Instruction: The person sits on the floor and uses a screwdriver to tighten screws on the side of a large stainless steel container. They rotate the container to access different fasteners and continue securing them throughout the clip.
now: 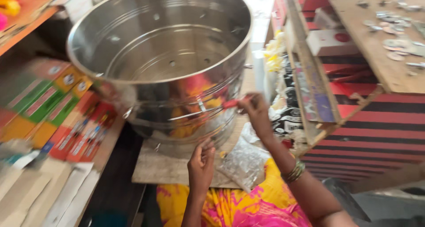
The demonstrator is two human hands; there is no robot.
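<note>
Steel filled the head view: one big shiny pot (161,63) sat tilted on a wooden board (152,169), its open mouth turned up toward the camera, small holes showing in its wall. Right hand (254,107) was up at the pot's side, fingers pinched on a red-handled tool (231,103) whose tip met the metal just by a thin wire handle (190,115). Left hand (201,165) hung below the pot's base, fingers loosely curled and parted, holding nothing I could make out, close to the pot but whether it touched I could not tell. To my eye the thing to do well was keep the tool square to the wall and steady the pot with the free hand, since it looked ready to rock. Counting: one pot, one tool, one crumpled clear bag (243,163) on the board, two hands. Coloured packets (53,112) lay stacked at the left, too blurred to count; small metal discs (394,45) were scattered on a wooden shelf (354,36) at the right.
</note>
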